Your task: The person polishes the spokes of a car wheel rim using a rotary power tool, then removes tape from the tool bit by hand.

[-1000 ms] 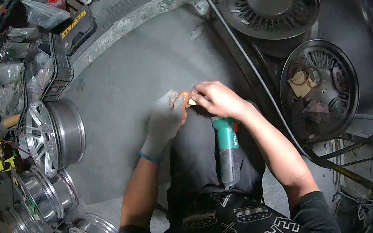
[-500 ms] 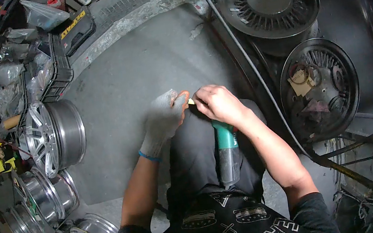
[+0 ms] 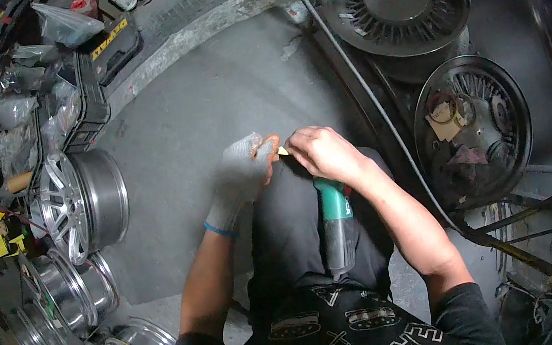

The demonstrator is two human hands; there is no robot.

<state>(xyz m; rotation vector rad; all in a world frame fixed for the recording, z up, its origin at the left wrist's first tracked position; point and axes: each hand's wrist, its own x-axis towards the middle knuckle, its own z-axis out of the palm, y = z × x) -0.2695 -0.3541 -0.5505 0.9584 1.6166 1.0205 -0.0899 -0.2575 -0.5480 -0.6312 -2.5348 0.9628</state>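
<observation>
My left hand (image 3: pixel 245 170) wears a grey-white work glove with a blue cuff, and its fingers are closed near a small pale yellow piece (image 3: pixel 283 151). My bare right hand (image 3: pixel 319 153) pinches that piece from the other side, so it sits between the two hands above my knees. The piece is too small to name. A green and black power tool (image 3: pixel 337 224) lies along my lap, below my right wrist. Its upper end is hidden under the right hand and forearm.
Shiny wheel rims (image 3: pixel 105 196) stand along the left side. Beyond them is a black crate (image 3: pixel 86 104) of bagged parts, with a DeWalt case (image 3: pixel 115 50) beside it. Two dark round wheels (image 3: pixel 484 177) are at the right, past a grey hose (image 3: pixel 381 114). A grey mat (image 3: pixel 169 124) covers the floor.
Both hands stay almost in place around the small yellow piece. The view has shifted very slightly.
</observation>
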